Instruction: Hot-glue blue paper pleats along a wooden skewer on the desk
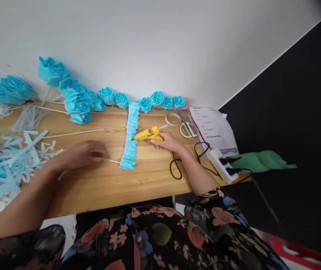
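My right hand (164, 141) is closed around a yellow hot glue gun (148, 133). Its nozzle points left, at the middle of a blue ruffled paper strip (132, 131) that lies lengthwise on the table. Left of the strip, my left hand (91, 154) pinches a thin wooden stick (113, 161). The stick's far end meets the lower end of the strip. A clear glue stick (163, 127) juts from the back of the gun.
Blue paper flowers (157, 98) line the wall. Paper scraps (11, 161) heap at the left, beside another wooden stick (73, 134). Scissors (184, 125), papers (213, 127), a black cord (176, 165), a power strip (222, 165) and a green object (264, 161) are at the right.
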A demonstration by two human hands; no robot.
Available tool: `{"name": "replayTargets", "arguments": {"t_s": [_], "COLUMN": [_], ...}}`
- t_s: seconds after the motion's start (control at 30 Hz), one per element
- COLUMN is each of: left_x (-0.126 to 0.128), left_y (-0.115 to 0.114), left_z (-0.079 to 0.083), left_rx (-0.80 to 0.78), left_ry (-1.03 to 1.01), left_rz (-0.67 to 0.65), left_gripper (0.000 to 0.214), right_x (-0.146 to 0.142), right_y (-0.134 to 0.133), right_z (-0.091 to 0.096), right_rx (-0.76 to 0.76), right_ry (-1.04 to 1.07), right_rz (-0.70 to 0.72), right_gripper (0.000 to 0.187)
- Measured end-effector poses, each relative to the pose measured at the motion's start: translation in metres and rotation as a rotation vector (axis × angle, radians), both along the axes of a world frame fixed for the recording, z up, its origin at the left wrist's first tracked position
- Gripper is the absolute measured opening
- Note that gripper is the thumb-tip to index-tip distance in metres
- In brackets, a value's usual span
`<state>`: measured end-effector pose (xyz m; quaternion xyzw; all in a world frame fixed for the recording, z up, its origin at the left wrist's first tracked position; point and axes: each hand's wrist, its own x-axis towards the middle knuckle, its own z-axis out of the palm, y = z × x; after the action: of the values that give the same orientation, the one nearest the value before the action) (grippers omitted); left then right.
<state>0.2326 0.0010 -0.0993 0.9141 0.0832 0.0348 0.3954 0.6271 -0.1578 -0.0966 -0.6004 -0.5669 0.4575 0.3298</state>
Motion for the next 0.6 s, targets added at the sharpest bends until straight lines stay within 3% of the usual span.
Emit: {"name": "replayTargets", "arguments": {"t_s": [0.27,0.6], "left_x": [0.007,0.019], "left_y": [0.002,0.006], "left_z": [0.005,0.015], "left_rx": [-0.048,0.029], "left_ry": [0.241,0.353], "left_rz": [0.147,0.251], "left_gripper": [0.061,0.067], "right_x": [0.001,0.0], "right_y": [0.005,0.007], "right_z": [-0.004,-0.004], "right_rx": [0.03,0.072], "right_ry": [0.029,0.025], "right_rz": [0.052,0.061], "right_gripper": [0.053,0.052]}}
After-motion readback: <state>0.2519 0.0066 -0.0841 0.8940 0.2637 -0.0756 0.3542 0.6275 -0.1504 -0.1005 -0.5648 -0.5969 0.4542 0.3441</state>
